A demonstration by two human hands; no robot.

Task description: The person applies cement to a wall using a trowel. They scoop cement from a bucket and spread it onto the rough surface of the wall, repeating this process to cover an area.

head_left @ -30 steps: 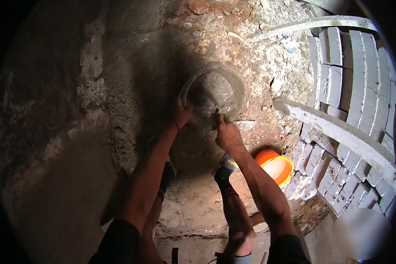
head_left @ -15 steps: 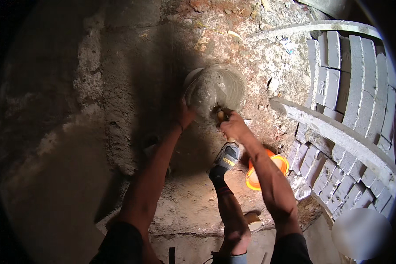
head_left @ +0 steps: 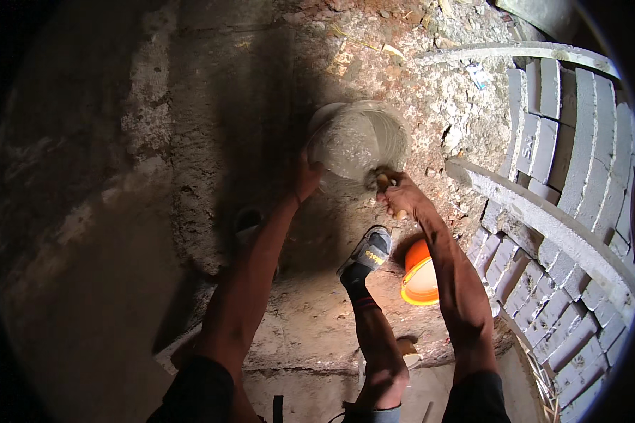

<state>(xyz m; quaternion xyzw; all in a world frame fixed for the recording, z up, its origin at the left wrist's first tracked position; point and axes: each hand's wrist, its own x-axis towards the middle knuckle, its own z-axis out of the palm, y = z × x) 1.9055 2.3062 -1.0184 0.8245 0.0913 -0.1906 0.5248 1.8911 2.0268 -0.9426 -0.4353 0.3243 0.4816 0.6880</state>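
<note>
A round bucket (head_left: 404,144) of wet grey mortar (head_left: 347,144) stands on the ground ahead of me. My left hand (head_left: 307,179) is closed on its near left rim. In my right hand (head_left: 408,195), at the near right rim, is a trowel (head_left: 383,182); its wooden handle shows between the fingers. The blade is mostly out of sight at the mortar's edge. Below the bucket, my sandalled foot (head_left: 369,248) rests on the ground.
An orange bucket (head_left: 418,262) lies tilted under my right forearm. Stacked grey blocks (head_left: 585,141) fill the right side, with a long concrete beam (head_left: 543,215) across them. Another concrete strip (head_left: 515,51) lies farther back. Rubble (head_left: 430,106) covers the ground beyond the bucket.
The trowel has moved from inside the mortar to the near right rim, with my right hand shifting right. The mortar surface looks smoother. My left hand stays at the rim.
</note>
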